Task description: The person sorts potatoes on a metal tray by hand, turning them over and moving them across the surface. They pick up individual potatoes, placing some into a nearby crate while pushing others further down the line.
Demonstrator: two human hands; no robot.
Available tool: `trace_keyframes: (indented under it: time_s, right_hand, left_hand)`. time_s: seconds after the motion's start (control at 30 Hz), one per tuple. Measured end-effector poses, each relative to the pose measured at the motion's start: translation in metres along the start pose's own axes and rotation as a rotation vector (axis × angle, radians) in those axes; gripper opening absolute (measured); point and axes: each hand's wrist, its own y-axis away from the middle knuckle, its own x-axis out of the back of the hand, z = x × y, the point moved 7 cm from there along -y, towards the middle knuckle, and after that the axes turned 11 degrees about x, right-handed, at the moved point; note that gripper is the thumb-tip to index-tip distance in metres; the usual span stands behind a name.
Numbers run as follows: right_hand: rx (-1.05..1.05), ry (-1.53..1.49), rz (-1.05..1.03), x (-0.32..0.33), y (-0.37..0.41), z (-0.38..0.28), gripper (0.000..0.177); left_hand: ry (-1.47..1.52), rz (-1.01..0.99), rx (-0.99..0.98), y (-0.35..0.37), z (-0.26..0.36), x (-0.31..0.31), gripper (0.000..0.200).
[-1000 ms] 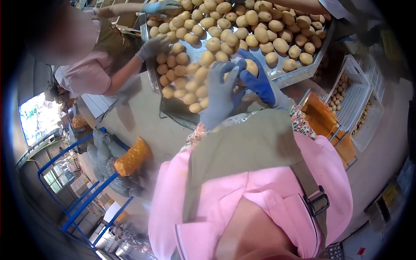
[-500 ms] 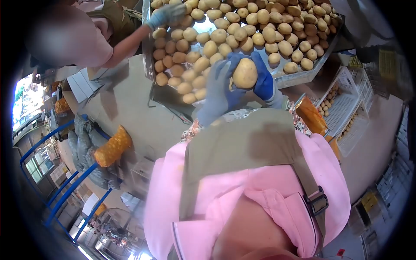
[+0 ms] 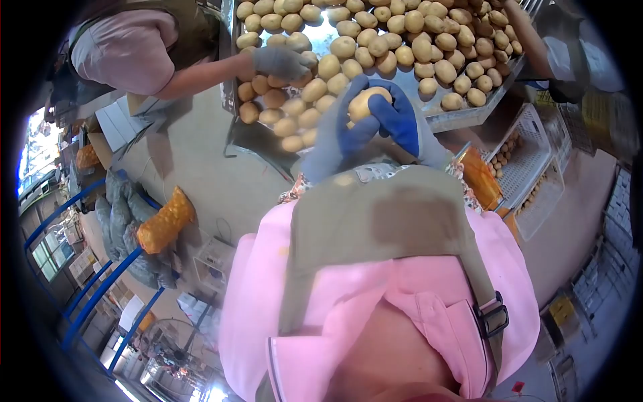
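Observation:
A single potato (image 3: 367,102) is held between my two gloved hands, just above the near edge of the metal sorting table (image 3: 462,118). My left hand (image 3: 343,124), in a blue and grey glove, is closed around its left and lower side. From the right, my right hand (image 3: 400,120) wraps over it with the blue fingers pressed on its front. Part of the potato is hidden by the fingers. Many loose potatoes (image 3: 422,48) cover the table beyond my hands, with more close by on the left (image 3: 295,107).
At the left, a co-worker's gloved hand (image 3: 281,62) rests on the potatoes; another person's arm (image 3: 529,37) reaches in at the right. White plastic crates (image 3: 529,161) with potatoes stand at lower right, beside an orange mesh bag (image 3: 481,177). A filled yellow mesh bag (image 3: 166,221) lies at left.
The potato has shifted slightly left and up as my hands turned it, and my right fingers now cover more of it. The co-worker's hand at the left came down onto the potatoes.

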Motion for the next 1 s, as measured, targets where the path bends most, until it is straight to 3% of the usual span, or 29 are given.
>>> trace_keyframes:
  time_s: [0.03, 0.07, 0.17, 0.23, 0.3, 0.4, 0.5, 0.53, 0.6, 0.7, 0.73, 0.77, 0.83, 0.9, 0.93, 0.97, 1.0]
  right_hand:
    - [-0.020, 0.129, -0.020, 0.000, -0.004, 0.002, 0.045]
    - [-0.077, -0.062, 0.081, 0.007, -0.003, 0.013, 0.043]
    - [-0.115, -0.154, 0.133, 0.018, -0.004, 0.019, 0.036]
    - [-0.074, -0.139, 0.127, 0.007, -0.004, 0.007, 0.036]
    - [-0.089, 0.080, 0.102, 0.002, -0.003, 0.002, 0.042]
    - [-0.061, -0.029, 0.136, 0.010, -0.005, 0.006, 0.037]
    - [-0.136, -0.185, -0.022, 0.006, -0.008, 0.006, 0.026]
    - [-0.139, -0.183, -0.032, 0.002, -0.010, 0.008, 0.026]
    - [0.002, 0.236, -0.063, -0.006, -0.014, 0.007, 0.034]
    - [0.036, 0.061, -0.121, -0.010, -0.020, 0.026, 0.045]
    - [-0.190, -0.200, -0.206, -0.016, -0.017, 0.041, 0.051]
    - [-0.198, -0.201, -0.213, -0.013, -0.019, 0.053, 0.051]
    - [-0.156, -0.069, -0.117, 0.003, -0.025, 0.081, 0.047]
    - [-0.186, 0.074, -0.059, 0.011, -0.026, 0.082, 0.045]
    - [0.033, 0.654, -0.093, 0.029, -0.036, 0.072, 0.044]
    - [0.266, 1.228, -0.123, 0.039, -0.040, 0.062, 0.043]
    - [0.266, 1.230, -0.127, 0.051, -0.042, 0.067, 0.043]
  left_hand:
    - [0.000, 0.008, 0.008, -0.001, -0.002, 0.001, 0.073]
    - [0.003, 0.008, 0.007, -0.002, -0.004, 0.001, 0.073]
    - [0.078, -0.054, -0.045, 0.002, -0.005, 0.002, 0.076]
    - [0.032, -0.024, -0.064, 0.005, -0.005, 0.006, 0.076]
    - [-0.014, -0.002, -0.087, 0.006, -0.004, 0.010, 0.077]
    - [-0.023, -0.040, -0.090, 0.006, -0.012, 0.008, 0.075]
    - [0.035, -0.018, -0.159, 0.009, -0.005, 0.008, 0.072]
    - [0.005, 0.006, -0.100, 0.008, -0.007, 0.011, 0.070]
    - [-0.026, 0.046, -0.037, 0.009, -0.008, 0.016, 0.069]
    - [-0.101, 0.110, 0.098, 0.008, -0.018, 0.025, 0.063]
    - [-0.346, 0.069, 0.132, 0.004, -0.021, 0.026, 0.062]
    - [-0.588, 0.023, 0.169, 0.002, -0.027, 0.026, 0.063]
    - [-0.527, 0.070, 0.108, 0.001, -0.037, 0.030, 0.064]
    - [-0.465, 0.087, 0.271, 0.007, -0.052, 0.048, 0.060]
    - [-0.623, 0.356, -0.091, 0.021, -0.055, 0.067, 0.045]
    - [-0.322, 0.474, 0.082, 0.026, -0.070, 0.090, 0.048]
    - [-0.015, 0.582, 0.249, 0.033, -0.088, 0.109, 0.050]
